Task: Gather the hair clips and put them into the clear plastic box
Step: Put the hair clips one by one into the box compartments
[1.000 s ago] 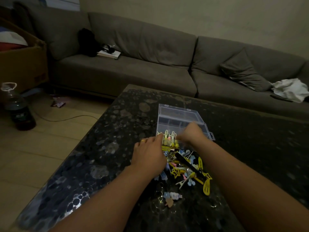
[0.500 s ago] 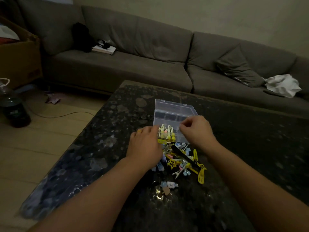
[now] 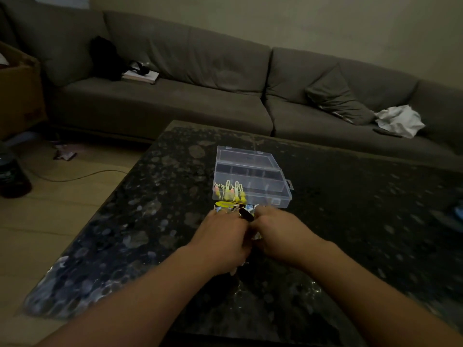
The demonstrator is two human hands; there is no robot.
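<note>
A clear plastic box [image 3: 265, 194] with dividers stands open on the dark speckled table [image 3: 130, 234], its lid folded back. Several pale yellow and pink clips [image 3: 229, 191] lie in its near-left compartment. Just in front of the box sits the pile of hair clips [image 3: 235, 207], mostly covered by my hands. My left hand [image 3: 220, 240] and my right hand [image 3: 280, 235] are cupped together around the pile, fingers curled over the clips. A dark clip [image 3: 246, 214] pokes out between them.
A long grey sofa [image 3: 175, 106] runs behind the table, with a cushion [image 3: 338, 98], white cloth [image 3: 398, 120] and a book [image 3: 140, 76] on it. A dark bottle [image 3: 12, 176] and a cable [image 3: 82, 175] are on the wooden floor at left, beside a cardboard box [image 3: 20, 96].
My right hand drew back from the box to the pile. Both hands have closed in on the clips from either side, covering most of them.
</note>
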